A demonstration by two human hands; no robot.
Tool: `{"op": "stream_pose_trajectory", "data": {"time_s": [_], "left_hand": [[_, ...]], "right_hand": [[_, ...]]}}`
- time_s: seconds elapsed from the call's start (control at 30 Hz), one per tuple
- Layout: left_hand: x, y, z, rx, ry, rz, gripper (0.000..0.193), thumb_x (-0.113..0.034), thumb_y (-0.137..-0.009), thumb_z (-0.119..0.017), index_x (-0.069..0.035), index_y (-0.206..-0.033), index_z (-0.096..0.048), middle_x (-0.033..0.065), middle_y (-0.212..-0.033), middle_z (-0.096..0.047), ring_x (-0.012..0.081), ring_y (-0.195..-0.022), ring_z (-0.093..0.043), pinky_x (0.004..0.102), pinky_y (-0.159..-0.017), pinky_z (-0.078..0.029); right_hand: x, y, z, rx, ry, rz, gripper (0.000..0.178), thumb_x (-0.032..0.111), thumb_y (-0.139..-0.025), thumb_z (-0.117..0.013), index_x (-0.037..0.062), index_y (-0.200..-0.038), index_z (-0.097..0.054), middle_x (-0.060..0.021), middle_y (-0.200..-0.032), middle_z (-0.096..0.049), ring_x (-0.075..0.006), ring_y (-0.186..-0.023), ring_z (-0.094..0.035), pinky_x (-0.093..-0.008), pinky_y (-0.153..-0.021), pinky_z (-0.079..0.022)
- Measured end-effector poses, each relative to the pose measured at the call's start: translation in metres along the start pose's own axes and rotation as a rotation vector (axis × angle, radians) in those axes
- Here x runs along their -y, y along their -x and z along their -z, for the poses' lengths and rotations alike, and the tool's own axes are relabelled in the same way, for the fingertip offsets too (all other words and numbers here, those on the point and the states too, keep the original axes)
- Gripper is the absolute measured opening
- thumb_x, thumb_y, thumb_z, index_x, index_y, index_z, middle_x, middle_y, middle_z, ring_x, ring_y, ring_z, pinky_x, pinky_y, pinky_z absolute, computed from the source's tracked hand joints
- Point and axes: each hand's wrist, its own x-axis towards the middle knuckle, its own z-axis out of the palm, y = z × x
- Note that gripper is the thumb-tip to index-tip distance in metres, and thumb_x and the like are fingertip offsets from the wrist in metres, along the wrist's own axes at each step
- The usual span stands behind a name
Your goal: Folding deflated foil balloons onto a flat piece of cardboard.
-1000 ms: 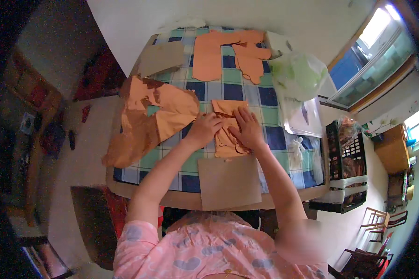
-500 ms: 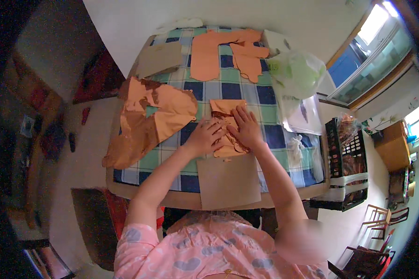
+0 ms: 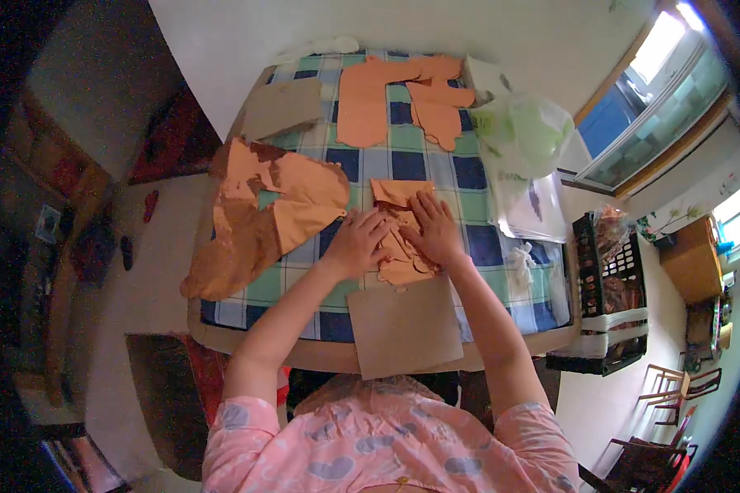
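A folded, layered piece of orange sheet material (image 3: 399, 193) with cut edges lies on the checked cloth in front of me. My left hand (image 3: 358, 244) rests at its left side, fingers stretched over its edge. On its right side, my right hand (image 3: 437, 230) lies flat with fingers spread, pressing on the upper part. Neither hand grips anything. A beige board (image 3: 407, 329) lies just below the orange piece and hangs over the table's near edge. Left of my hands is a larger crumpled orange sheet (image 3: 304, 185) with cut-out gaps, its lower end drooping off the table.
More cut orange pieces (image 3: 362, 103) lie at the far side. Another beige board (image 3: 281, 107) is at the far left. Plastic bags (image 3: 522, 131) and clear sheets (image 3: 534, 205) line the right edge, near a knotted white bag (image 3: 520, 261). A black crate (image 3: 608, 287) stands right of the table.
Both hands stay on the orange piece with hardly any movement. The piece's lower edge and the beige board sit slightly closer to me.
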Motion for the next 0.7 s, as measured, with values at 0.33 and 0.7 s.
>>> {"op": "stream_pose_trajectory", "data": {"time_s": [0.33,0.7], "left_hand": [[0.009,0.001,-0.014,-0.032,-0.12,0.008,0.05,-0.04,-0.088,-0.053,-0.01,-0.127,-0.049,0.0127,-0.134,-0.046,0.0271,-0.128,-0.037,0.0552,-0.107,-0.024],[0.013,-0.003,-0.016,0.032,-0.096,-0.075,0.055,-0.04,-0.087,-0.054,0.0,-0.125,-0.048,0.0207,-0.134,-0.043,0.0335,-0.13,-0.034,0.0519,-0.11,-0.021]], "right_hand": [[-0.015,-0.002,-0.004,-0.041,-0.137,0.017,0.064,0.044,-0.088,-0.053,0.0072,-0.138,-0.039,-0.0144,-0.146,-0.033,-0.0307,-0.138,-0.025,-0.0443,-0.112,-0.018],[-0.011,0.004,-0.001,-0.056,-0.007,0.101,0.055,0.042,-0.088,-0.054,0.0199,-0.137,-0.043,-0.0133,-0.145,-0.034,-0.0315,-0.137,-0.027,-0.049,-0.111,-0.02]]}}
